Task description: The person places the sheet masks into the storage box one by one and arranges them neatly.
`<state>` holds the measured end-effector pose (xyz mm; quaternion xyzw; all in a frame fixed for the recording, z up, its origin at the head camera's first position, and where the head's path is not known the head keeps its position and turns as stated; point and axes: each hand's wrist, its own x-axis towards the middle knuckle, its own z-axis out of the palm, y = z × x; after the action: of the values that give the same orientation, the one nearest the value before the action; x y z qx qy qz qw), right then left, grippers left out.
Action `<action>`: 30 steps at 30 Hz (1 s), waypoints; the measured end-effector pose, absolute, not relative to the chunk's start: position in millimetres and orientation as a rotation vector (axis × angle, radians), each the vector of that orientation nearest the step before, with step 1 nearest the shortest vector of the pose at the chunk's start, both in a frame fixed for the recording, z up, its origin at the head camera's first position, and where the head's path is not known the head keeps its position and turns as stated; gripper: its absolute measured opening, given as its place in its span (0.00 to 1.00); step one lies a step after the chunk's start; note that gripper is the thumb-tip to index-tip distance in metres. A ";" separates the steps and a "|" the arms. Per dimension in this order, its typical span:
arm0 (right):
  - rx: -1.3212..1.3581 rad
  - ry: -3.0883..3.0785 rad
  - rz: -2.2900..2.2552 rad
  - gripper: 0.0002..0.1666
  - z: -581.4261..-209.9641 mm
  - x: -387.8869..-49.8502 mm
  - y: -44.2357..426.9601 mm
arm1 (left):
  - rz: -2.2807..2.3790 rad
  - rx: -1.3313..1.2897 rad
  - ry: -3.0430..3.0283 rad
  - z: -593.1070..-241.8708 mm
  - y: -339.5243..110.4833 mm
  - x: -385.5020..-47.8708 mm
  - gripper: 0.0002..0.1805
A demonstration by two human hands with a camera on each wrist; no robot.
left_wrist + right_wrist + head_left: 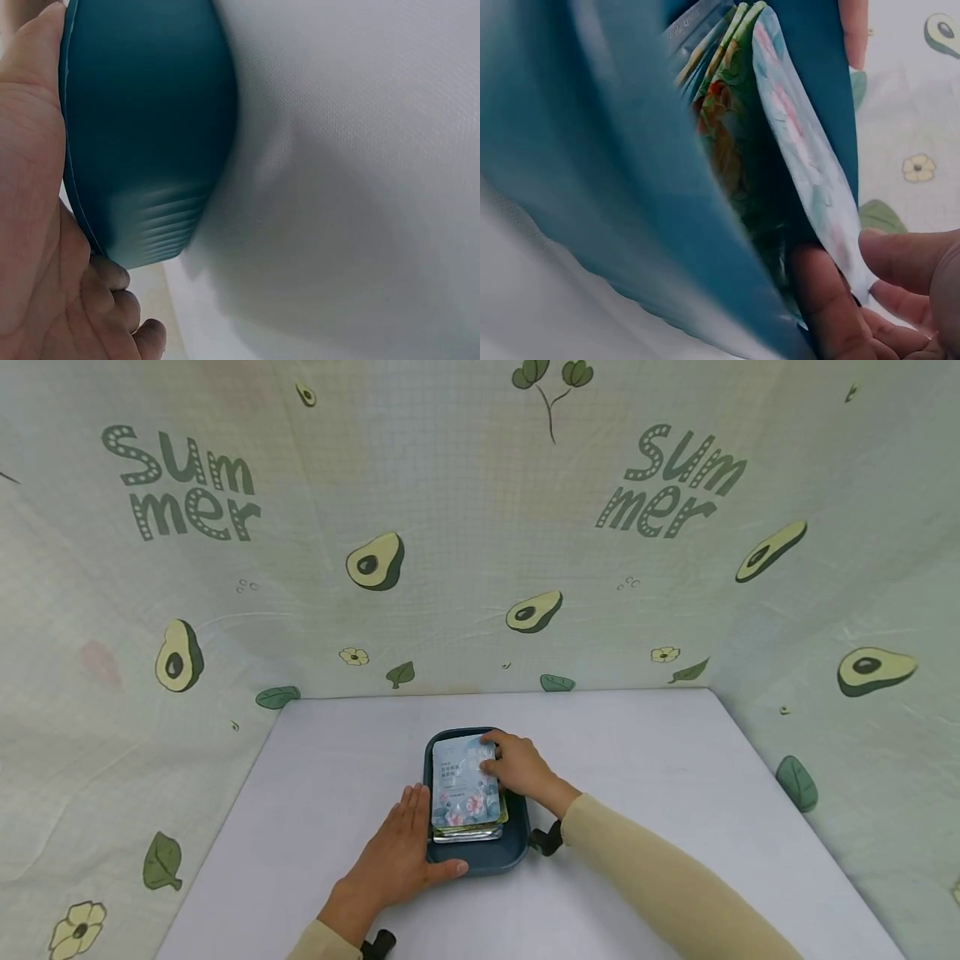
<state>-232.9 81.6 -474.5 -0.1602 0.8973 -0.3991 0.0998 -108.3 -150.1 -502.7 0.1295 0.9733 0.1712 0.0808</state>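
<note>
A dark blue tray (491,858) holds a stack of flat packets. The top one is a light blue sheet mask packet (459,781) with pink flowers, and my right hand (525,768) pinches its far right edge. The right wrist view shows that floral packet (799,139) between thumb and fingers, lifted off a green, orange-patterned packet (724,124) beneath. My left hand (401,852) rests along the tray's left side, fingers straight, thumb over the front rim. In the left wrist view, the palm lies against the tray's rim above its blue wall (150,112).
The tray stands on a white tabletop (637,760). A cloth (450,485) printed with avocados, leaves and lettering hangs at the back and both sides. A black wrist camera mount (547,838) sits close to the tray's right edge.
</note>
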 end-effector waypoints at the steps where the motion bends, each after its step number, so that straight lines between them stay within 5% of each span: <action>1: -0.468 2.646 -1.184 0.27 -473.8 -232.4 82.0 | 0.517 0.383 2.906 -503.0 -149.8 -108.0 0.72; 16: -0.427 2.906 -1.185 0.25 -459.7 -222.8 122.4 | 0.579 0.327 2.906 -499.9 -147.4 -107.0 0.72; 30: -0.560 3.322 -0.475 0.53 -489.0 -195.3 192.7 | 0.303 0.100 3.223 -497.8 -216.7 -122.8 0.61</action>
<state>-195.3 192.7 -489.0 -0.1631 0.9682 -0.1386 -0.1298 -122.8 -216.7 -497.8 0.0309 0.9940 0.0934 -0.0486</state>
